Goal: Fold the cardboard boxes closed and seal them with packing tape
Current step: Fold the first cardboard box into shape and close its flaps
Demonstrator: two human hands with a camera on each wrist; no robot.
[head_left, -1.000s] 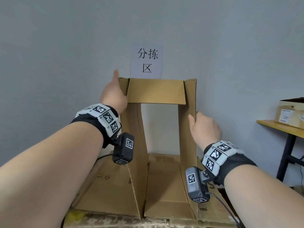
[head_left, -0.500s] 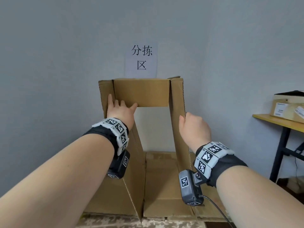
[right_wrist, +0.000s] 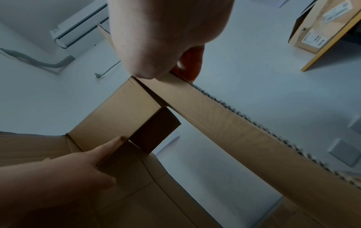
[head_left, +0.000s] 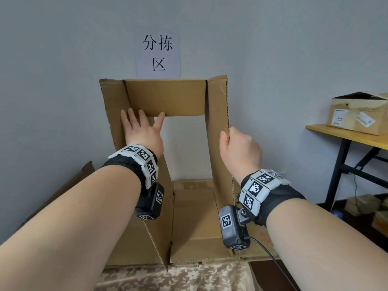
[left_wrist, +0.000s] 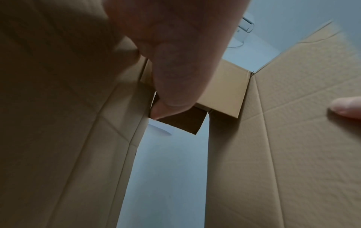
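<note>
Left hand (head_left: 142, 131) slid lower, flat on cardboard box (head_left: 165, 97) panel — right hand (head_left: 239, 148) gripping edge

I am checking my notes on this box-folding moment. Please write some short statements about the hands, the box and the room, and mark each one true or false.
1. The left hand lies flat with straight fingers on the left panel of the cardboard box. True.
2. The right hand is away from the box. False: it grips the edge of the right panel.
3. Tape already seals the box. False: the box stands open, and no tape shows.
4. A paper sign hangs on the wall behind the box. True.
5. The side table carries another box. True.
</note>
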